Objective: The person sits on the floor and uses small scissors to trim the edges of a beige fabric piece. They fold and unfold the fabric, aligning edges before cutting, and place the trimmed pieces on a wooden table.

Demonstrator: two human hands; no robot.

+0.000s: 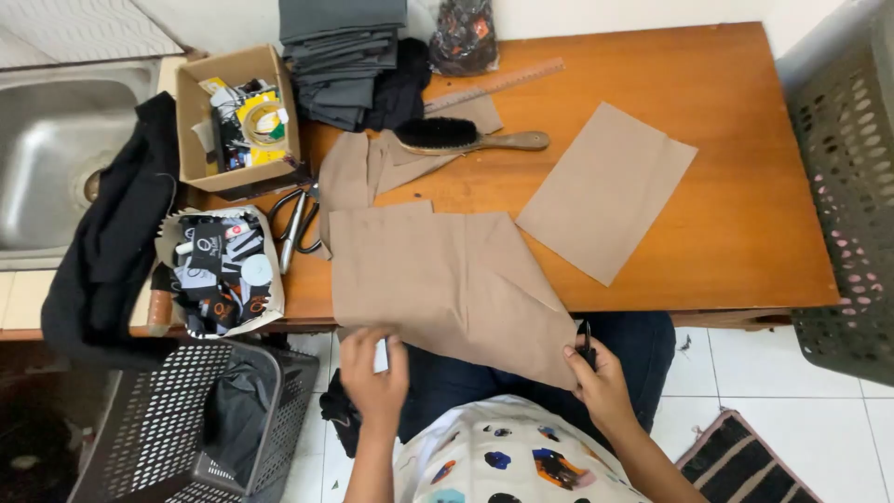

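Observation:
A large piece of tan fabric (438,275) lies over the near edge of the wooden table (745,214) and hangs toward my lap. My left hand (372,368) pinches its lower left edge. My right hand (596,373) grips the lower right corner of the same fabric and also holds a small black tool, which I cannot identify. A second tan piece (605,191), rectangular, lies flat to the right. More tan scraps (358,172) sit behind the large piece.
A black-bristled wooden brush (466,137), a wooden ruler (494,86), scissors (293,224), folded grey cloth (340,56), a cardboard box of supplies (237,116) and a tray of labels (219,270) crowd the table's left. Perforated baskets (177,419) (847,186) stand on both sides. A steel sink (51,140) is far left.

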